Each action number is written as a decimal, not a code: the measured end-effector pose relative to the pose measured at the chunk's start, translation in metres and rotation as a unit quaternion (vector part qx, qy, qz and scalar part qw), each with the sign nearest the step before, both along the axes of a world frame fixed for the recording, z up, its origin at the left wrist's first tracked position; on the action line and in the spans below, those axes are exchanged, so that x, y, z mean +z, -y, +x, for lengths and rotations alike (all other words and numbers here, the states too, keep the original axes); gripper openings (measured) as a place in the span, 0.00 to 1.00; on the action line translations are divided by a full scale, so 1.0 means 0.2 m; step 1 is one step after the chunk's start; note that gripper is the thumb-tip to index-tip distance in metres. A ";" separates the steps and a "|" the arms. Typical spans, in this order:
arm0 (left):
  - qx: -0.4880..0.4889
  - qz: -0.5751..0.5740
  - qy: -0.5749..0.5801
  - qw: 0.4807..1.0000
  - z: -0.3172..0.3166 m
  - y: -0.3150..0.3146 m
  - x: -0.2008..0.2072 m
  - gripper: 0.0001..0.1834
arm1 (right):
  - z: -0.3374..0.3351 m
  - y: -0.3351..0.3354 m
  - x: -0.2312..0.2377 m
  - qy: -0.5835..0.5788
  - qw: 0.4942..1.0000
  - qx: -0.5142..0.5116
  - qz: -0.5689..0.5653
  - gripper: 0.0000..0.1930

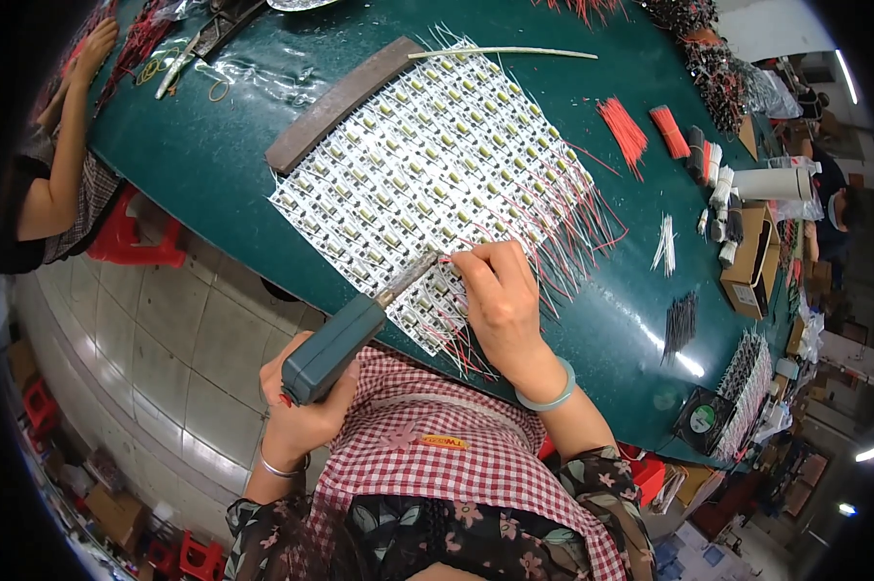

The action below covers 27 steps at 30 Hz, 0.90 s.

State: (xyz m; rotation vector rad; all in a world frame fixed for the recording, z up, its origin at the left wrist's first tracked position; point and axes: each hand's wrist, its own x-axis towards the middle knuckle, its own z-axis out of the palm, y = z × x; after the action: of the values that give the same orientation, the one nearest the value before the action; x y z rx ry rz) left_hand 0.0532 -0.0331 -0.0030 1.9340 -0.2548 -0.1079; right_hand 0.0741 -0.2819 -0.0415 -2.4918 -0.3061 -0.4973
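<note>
My left hand (306,412) is wrapped around the grip of a dark green soldering gun (335,347). Its metal tip meets the near part of a white circuit board panel (359,169), which carries rows of small parts. Just beside that tip, my right hand (505,305) has thumb and forefinger pinched on a thin red wire (445,259), mostly hidden by the fingers. Red and white wires (553,252) stick out along the panel's right and near edges. A long brown bar (345,105) lies along the far left edge of the panel.
Bundles of red wires (623,136), white wires (664,244) and black wires (680,325) lie on the green table (592,358) at right. A small fan (703,418) and a cardboard box (751,261) stand beyond. A co-worker's arm (66,165) is at far left.
</note>
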 end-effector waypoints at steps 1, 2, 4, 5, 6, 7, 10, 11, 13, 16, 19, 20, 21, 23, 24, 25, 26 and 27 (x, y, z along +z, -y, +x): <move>0.005 -0.003 -0.006 1.000 0.00 0.00 0.00 0.10 | 0.00 0.00 0.00 -0.002 1.000 0.001 0.001 0.16; 0.009 -0.006 -0.011 1.000 -0.01 0.00 0.00 0.10 | 0.00 0.00 0.00 -0.004 1.000 0.002 0.002 0.16; 0.023 -0.017 -0.013 1.000 -0.02 -0.01 -0.01 0.10 | 0.00 0.00 0.00 -0.004 1.000 0.003 0.000 0.17; 0.036 -0.029 -0.015 0.999 -0.03 -0.01 -0.02 0.10 | 0.00 0.00 0.00 -0.004 1.000 0.003 -0.001 0.17; 0.036 -0.029 -0.015 0.999 -0.04 -0.01 -0.02 0.10 | 0.00 0.00 0.01 -0.003 1.000 0.003 -0.001 0.17; 0.039 -0.029 -0.027 0.998 -0.04 -0.02 -0.02 0.10 | 0.00 0.00 0.01 -0.004 1.000 0.003 -0.001 0.17; 0.044 -0.026 -0.030 0.998 -0.05 -0.03 -0.02 0.11 | 0.00 0.00 0.01 -0.005 1.000 0.003 -0.003 0.17; 0.047 -0.023 -0.021 0.998 -0.05 -0.03 -0.03 0.11 | 0.00 0.00 0.01 -0.006 1.000 0.002 -0.004 0.17; 0.048 -0.019 -0.029 0.998 -0.06 -0.04 -0.02 0.11 | 0.00 0.00 0.01 -0.003 1.000 0.002 -0.005 0.17; 0.052 -0.017 -0.038 0.998 -0.07 -0.05 -0.02 0.12 | 0.00 -0.01 0.02 0.016 1.000 -0.004 -0.011 0.17; 0.056 -0.018 -0.032 0.998 -0.08 -0.06 -0.02 0.12 | -0.01 -0.03 0.06 0.036 0.999 -0.010 -0.014 0.16; 0.056 -0.015 -0.026 0.998 -0.09 -0.07 -0.02 0.12 | -0.02 -0.03 0.06 0.040 0.999 -0.008 -0.013 0.16; 0.056 -0.015 -0.026 0.998 -0.09 -0.07 -0.02 0.12 | -0.03 -0.04 0.06 0.040 0.999 -0.009 -0.013 0.16; 0.040 0.011 -0.024 0.999 -0.09 -0.08 -0.01 0.11 | -0.05 -0.05 0.04 0.027 1.000 -0.001 0.014 0.15; 0.040 0.011 -0.025 0.999 -0.09 -0.08 -0.01 0.11 | -0.05 -0.06 0.03 0.026 1.000 -0.001 0.014 0.15; 0.041 0.009 -0.022 0.999 -0.09 -0.08 -0.01 0.11 | -0.05 -0.06 0.02 0.021 1.000 0.004 0.020 0.15; 0.043 0.006 -0.018 0.999 -0.09 -0.08 -0.01 0.11 | -0.05 -0.06 0.01 0.016 0.999 0.008 0.026 0.14; 0.043 0.007 -0.019 0.999 -0.09 -0.08 -0.01 0.11 | -0.05 -0.06 0.01 0.016 0.999 0.008 0.026 0.14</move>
State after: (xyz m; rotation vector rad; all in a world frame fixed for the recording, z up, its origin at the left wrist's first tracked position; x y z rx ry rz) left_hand 0.0347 -0.0172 -0.0052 1.9516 -0.1462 -0.0889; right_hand 0.0639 -0.2697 -0.0387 -2.4305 -0.3215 -0.5322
